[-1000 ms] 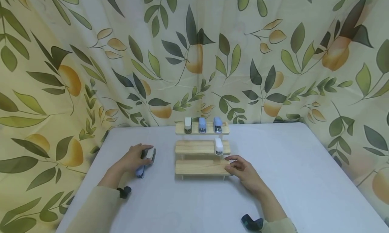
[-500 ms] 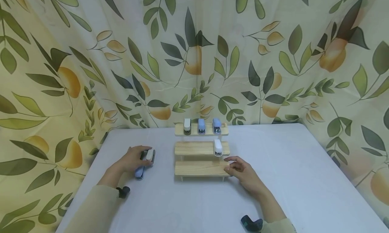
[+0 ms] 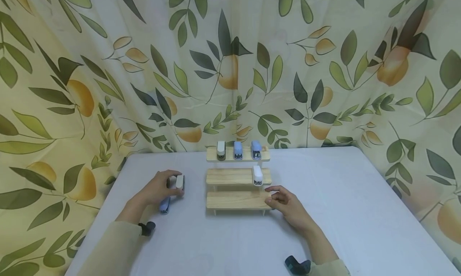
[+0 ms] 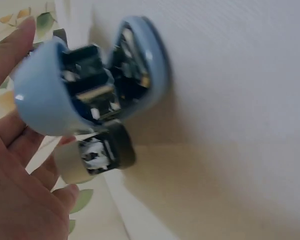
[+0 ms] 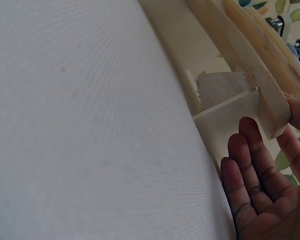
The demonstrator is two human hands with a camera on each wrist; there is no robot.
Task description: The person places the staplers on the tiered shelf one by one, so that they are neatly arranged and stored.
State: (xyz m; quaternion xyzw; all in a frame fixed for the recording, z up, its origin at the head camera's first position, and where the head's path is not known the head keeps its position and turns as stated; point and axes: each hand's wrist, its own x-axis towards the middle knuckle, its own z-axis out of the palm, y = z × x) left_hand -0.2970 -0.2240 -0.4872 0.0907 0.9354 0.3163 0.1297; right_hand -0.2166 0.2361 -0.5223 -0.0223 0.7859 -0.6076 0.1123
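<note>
On the table's left side my left hand [image 3: 158, 187] pinches a small white stapler with a dark base [image 3: 179, 182] between thumb and fingers. A light blue stapler [image 3: 164, 205] lies just in front of it and looms large in the left wrist view, its mouth facing the camera. My right hand [image 3: 289, 206] holds the right end of the wooden three-step display stand [image 3: 234, 200] at its lowest board. In the right wrist view, several fingertips [image 5: 234, 172] are below that board, beside the stand's clear leg.
On the top step stand a white stapler with a dark base [image 3: 221, 151] and two blue staplers, [image 3: 238, 150] one beside the other. A white stapler [image 3: 257, 175] sits at the right of the middle step. Patterned curtain [image 3: 230, 68] hangs behind the white table [image 3: 223, 244].
The white stapler in my left hand has turned straighter and shifted slightly right, with the fingers following. My right hand stays on the stand. The head view has drifted a little.
</note>
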